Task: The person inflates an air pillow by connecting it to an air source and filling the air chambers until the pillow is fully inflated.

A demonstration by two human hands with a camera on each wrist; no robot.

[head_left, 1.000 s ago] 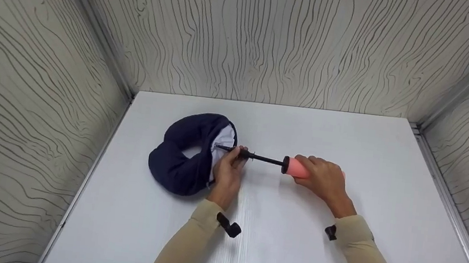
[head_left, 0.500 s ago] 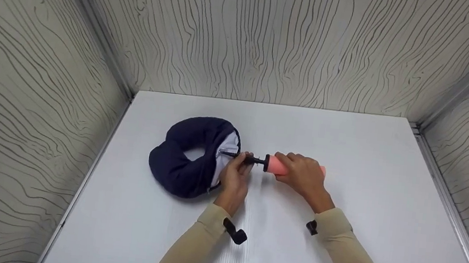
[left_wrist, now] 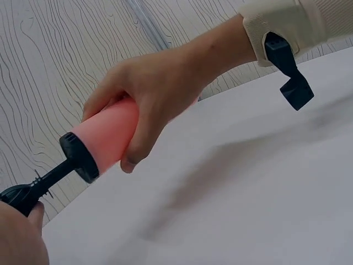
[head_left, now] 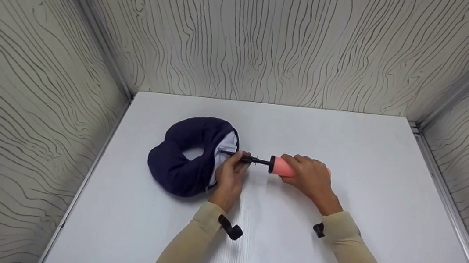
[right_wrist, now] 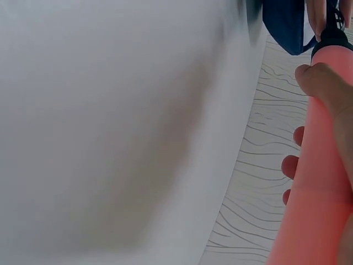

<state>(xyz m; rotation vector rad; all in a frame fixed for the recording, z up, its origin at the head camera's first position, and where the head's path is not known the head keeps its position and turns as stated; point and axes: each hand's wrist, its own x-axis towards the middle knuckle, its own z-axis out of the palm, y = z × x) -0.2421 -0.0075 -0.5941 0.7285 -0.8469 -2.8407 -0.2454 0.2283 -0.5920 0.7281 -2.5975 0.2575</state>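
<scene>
A dark blue neck pillow (head_left: 180,178) lies on the left half of the white table, its cover parted on the right side over a pale inner lining (head_left: 228,142). My left hand (head_left: 230,177) pinches the black nozzle end of a hand pump, whose thin tip reaches the pale lining; the exact contact is too small to tell. My right hand (head_left: 311,177) grips the pump's coral-pink barrel (left_wrist: 110,135), with fingers and thumb wrapped round it. A stretch of black rod (left_wrist: 57,173) shows between the two hands. In the right wrist view the barrel runs along the right side.
The white table (head_left: 282,251) is bounded by wood-grain patterned walls (head_left: 245,40) at the back and both sides. Metal edging (head_left: 462,228) runs along the right side. Black camera mounts (head_left: 231,228) sit on both sleeve cuffs.
My right hand and the barrel moved left toward my left hand, shortening the visible rod, then drew slightly back right. The pillow and left hand shifted a little right, then slightly back.
</scene>
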